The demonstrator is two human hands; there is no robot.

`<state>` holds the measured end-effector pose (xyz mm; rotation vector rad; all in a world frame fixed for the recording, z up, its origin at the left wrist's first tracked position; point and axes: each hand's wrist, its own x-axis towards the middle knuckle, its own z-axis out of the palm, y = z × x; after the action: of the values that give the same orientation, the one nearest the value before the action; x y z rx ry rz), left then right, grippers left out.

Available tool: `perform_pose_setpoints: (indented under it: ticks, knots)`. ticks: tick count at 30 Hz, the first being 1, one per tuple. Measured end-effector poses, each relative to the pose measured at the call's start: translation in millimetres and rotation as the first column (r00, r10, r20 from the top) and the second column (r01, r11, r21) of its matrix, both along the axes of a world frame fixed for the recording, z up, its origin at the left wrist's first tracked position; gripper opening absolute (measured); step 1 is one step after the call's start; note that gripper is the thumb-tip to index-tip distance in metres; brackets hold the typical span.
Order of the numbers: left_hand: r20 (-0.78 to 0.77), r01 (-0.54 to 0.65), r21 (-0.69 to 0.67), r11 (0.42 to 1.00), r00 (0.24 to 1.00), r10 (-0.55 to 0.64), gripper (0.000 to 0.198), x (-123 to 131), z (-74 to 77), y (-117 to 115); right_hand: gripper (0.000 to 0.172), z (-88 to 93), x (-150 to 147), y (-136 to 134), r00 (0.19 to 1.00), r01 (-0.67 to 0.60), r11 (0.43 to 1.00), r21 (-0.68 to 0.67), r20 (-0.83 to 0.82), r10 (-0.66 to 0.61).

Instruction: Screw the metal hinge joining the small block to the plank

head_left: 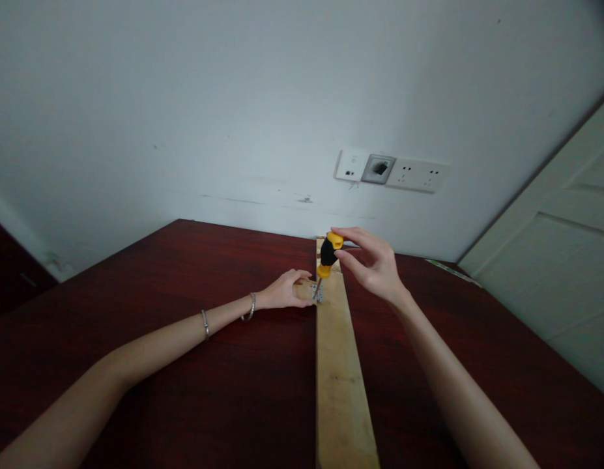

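The right hand (374, 264) is up over the far end of the plank (341, 365). Its finger and thumb are pinched shut on the top of the screwdriver (328, 254). The screwdriver has a yellow and black handle. It stands almost straight up and leans a little to the right. Its thin tip points down at a small metal piece (318, 294) on the left edge of the plank. The tip is too small to tell if it touches.

The left hand (285, 290) lies low on the table (184, 312), just beside that metal piece. Its fingers are close together on a small block (304, 290) that sits against the plank. The hand hides most of the block, so I cannot tell if it grips the block or only presses on it. Two bangles (251, 307) are on the left arm, one at the wrist and one further back.

The plank is long and pale. It runs straight from the near edge of the dark red table to the far edge, between the two arms. The right hand covers part of its far end.

Behind the table is a white wall (184, 98). A row of sockets (392, 170) is on the wall, above the right hand. A pale door (550, 260) is on the right. A thin green and white strip (451, 268) lies at the far right edge of the table, well apart from the hands.
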<state>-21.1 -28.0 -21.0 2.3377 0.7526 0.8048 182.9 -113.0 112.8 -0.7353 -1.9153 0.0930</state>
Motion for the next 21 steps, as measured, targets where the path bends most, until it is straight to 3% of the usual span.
perform_pose_setpoints:
  ticks: [8,21]
  knots:
    - [0.007,0.0,-0.021,1.0,1.0,0.0,0.067,-0.2,-0.3,-0.4,0.033,0.3,-0.9,-0.8,0.995,-0.097,0.995,-0.031,-0.003,0.097]
    - [-0.011,-0.014,0.004,1.0,1.0,0.014,0.066,0.0,0.5,-0.5,0.029,3.6,-1.1,0.7,0.998,0.057,0.997,-0.06,0.015,-0.057]
